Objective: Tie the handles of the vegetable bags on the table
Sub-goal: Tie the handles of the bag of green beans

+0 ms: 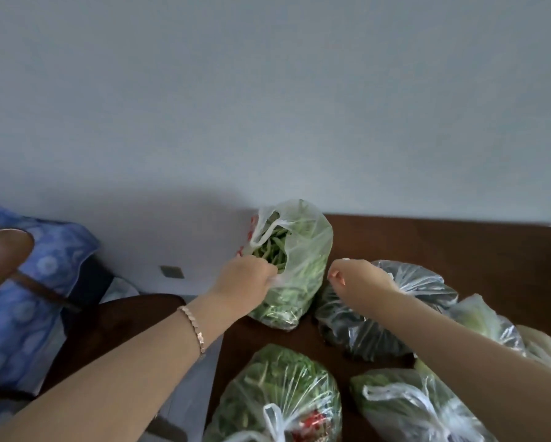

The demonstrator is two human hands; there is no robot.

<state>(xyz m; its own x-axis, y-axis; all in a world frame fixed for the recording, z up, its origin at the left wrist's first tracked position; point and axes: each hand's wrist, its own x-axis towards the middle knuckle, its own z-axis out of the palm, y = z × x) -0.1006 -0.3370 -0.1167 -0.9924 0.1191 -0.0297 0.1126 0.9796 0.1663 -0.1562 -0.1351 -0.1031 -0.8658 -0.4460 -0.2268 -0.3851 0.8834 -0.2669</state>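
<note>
A clear plastic bag of green beans [306, 250] stands upright at the far left corner of the dark wooden table [443, 240], its mouth open and one white handle loop [267, 229] sticking up free. My left hand [247, 279] grips the bag's near rim at the mouth. My right hand [353, 275] hovers just right of that bag with fingers curled; I see nothing clearly in it. Under it lies a bag of dark greens [363, 327].
Several more vegetable bags lie nearer me: a leafy one [277, 384] in front, another [404, 406] to its right, and pale ones [481, 317] under my right forearm. A dark chair [117, 327] and a blue patterned cloth [28, 298] are at the left, with a wall behind.
</note>
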